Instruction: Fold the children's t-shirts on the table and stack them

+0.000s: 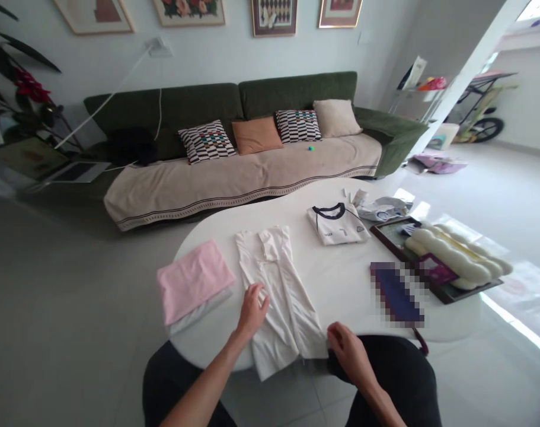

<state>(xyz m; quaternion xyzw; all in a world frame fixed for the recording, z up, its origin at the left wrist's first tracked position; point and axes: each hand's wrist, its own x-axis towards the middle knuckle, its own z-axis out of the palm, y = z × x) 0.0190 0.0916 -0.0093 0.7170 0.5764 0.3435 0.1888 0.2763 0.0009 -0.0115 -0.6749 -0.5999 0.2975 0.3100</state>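
A white garment [276, 296], folded lengthwise, lies on the white table [341, 290], its lower end hanging over the near edge. My left hand [252, 311] rests over its left side, thumb and fingers apart. At the garment's lower right edge is my right hand [348, 351], its fingers curled closed against the cloth; the fingertips are partly hidden. To the left lies a folded pink cloth [196, 279] on top of a greyish-white one [201, 311]. A folded white shirt [338, 224] with a dark collar sits farther back on the right.
On the table's right stand a dark tray [445, 295] with a puffy cream object [459, 252], a crumpled plastic bag [385, 209] and a pixelated dark blue item [396, 296]. Behind the table is a green sofa [296, 89] with cushions; a laptop [80, 172] is at left.
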